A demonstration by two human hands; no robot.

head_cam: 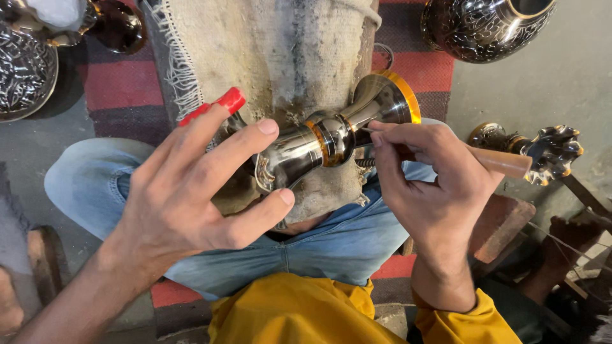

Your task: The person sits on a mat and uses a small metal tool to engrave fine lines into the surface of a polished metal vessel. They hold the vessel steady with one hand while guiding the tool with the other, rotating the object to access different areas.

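A shiny metal vase with brass-coloured bands lies on its side on a burlap cushion over my lap. My left hand cups its body, fingers spread around it, with red tape on one fingertip. My right hand grips a wooden-handled engraving tool, whose thin metal tip touches the vase's narrow neck near the flared base. The vase's lower side is hidden by my left hand.
A dark engraved vase stands at the top right. An engraved metal bowl sits at the top left. A small ornate brass piece lies right of my hand. A red-striped mat covers the floor.
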